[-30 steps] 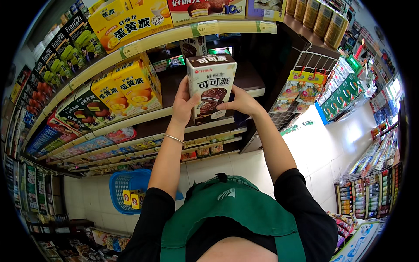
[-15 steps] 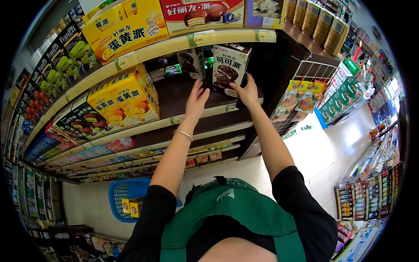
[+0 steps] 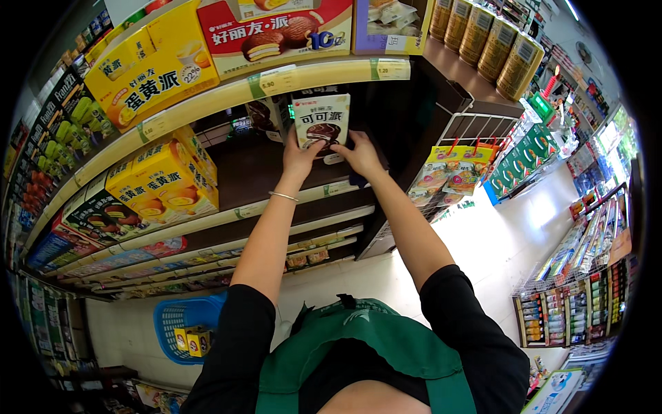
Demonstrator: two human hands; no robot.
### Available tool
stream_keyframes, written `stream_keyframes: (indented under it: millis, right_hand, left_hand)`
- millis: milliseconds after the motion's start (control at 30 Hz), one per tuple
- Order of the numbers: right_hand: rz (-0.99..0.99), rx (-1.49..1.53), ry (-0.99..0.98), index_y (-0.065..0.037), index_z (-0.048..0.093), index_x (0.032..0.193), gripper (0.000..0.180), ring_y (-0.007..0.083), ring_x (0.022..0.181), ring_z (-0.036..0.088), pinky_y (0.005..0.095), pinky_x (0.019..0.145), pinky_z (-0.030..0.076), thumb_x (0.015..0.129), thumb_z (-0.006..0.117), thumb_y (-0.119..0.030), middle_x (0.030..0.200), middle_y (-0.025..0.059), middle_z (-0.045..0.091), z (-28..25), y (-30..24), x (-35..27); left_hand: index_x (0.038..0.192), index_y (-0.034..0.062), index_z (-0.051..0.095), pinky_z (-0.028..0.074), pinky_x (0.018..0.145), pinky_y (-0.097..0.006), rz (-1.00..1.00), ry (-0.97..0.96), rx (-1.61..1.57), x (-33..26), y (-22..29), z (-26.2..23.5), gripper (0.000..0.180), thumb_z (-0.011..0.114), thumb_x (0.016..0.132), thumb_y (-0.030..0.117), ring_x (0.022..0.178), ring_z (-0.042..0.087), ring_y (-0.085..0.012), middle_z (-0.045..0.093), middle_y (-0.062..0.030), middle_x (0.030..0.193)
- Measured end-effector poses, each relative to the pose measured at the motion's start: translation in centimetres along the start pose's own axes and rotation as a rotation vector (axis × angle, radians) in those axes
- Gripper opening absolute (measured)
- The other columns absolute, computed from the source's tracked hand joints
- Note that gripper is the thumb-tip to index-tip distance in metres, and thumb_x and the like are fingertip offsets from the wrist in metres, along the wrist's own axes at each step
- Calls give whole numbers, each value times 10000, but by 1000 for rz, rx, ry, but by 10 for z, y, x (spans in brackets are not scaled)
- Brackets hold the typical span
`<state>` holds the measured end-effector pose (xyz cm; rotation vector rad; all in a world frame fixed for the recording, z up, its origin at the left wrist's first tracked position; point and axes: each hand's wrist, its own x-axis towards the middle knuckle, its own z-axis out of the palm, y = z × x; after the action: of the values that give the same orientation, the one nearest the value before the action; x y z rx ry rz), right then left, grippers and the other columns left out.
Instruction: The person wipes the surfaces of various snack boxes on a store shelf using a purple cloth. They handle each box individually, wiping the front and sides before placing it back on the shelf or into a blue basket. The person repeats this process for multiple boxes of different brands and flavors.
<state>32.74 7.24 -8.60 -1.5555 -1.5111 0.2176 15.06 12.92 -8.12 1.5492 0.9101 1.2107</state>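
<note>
A white and brown box of chocolate pies (image 3: pixel 322 114) stands upright on the dark shelf (image 3: pixel 241 165), under the upper shelf's edge. My left hand (image 3: pixel 299 157) grips its lower left side, the thumb across the front. On the lower right side my right hand (image 3: pixel 360 156) closes in the same way, thumb on the front face. Just left of it and farther back is another dark and white pie box (image 3: pixel 265 117), partly hidden by the held one. Yellow pie boxes (image 3: pixel 162 183) stand farther left on this shelf.
Above runs a shelf edge with price tags (image 3: pixel 272 81), carrying yellow and red pie boxes (image 3: pixel 283 34). Gold cans (image 3: pixel 476 34) stand at upper right, over a wire rack with hanging snack packets (image 3: pixel 458 169). A blue basket (image 3: pixel 165 328) holding small yellow packs sits on the floor.
My left hand has moved from beside the box onto its left side, so both hands now hold it. The view has shifted, and the box looks straighter toward me.
</note>
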Motion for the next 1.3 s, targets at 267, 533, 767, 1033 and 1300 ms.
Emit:
stream_keyframes:
  millis: [267, 533, 767, 1033, 1300]
  right_hand:
    - [-27, 4, -209, -8, 525, 1328, 601, 401, 1085, 566, 429, 935, 474, 809, 741, -221, 1151, 232, 566, 45, -8, 6]
    - [-88, -172, -25, -80, 416, 1430, 626, 393, 1248, 489, 464, 1041, 397, 850, 638, -157, 1361, 167, 495, 26, -18, 1]
    - [-329, -499, -551, -46, 400, 1451, 644, 384, 1430, 310, 464, 1159, 274, 896, 555, -334, 1521, 185, 383, 57, 36, -12]
    - [-109, -677, -550, -123, 281, 1535, 696, 326, 1502, 136, 491, 1193, 169, 937, 475, -422, 1621, 128, 191, 62, 50, 47]
    - [321, -672, -455, -85, 234, 1550, 712, 315, 1505, 128, 478, 1207, 118, 993, 349, -513, 1633, 123, 148, 31, 70, 90]
  left_hand:
    - [1473, 96, 379, 444, 1014, -439, 54, 277, 398, 4, -17, -39, 863, 821, 765, 315, 1205, 495, -378, 403, -193, 1311]
    - [1431, -29, 354, 359, 1039, -438, 321, 619, 455, -23, 2, -39, 813, 793, 807, 254, 1227, 400, -402, 365, -270, 1331]
    - [1193, -10, 597, 415, 1003, -432, 438, 88, 510, -50, -8, 42, 355, 550, 969, 261, 1119, 549, -374, 616, -186, 1180]
    - [1403, -48, 431, 226, 1176, -477, 244, -200, 657, -5, -27, 59, 653, 413, 998, 464, 1393, 343, -395, 435, -242, 1454]
    - [1505, -28, 262, 177, 1197, -441, 171, -262, 772, 1, -29, 71, 748, 357, 1011, 527, 1456, 230, -387, 288, -227, 1557]
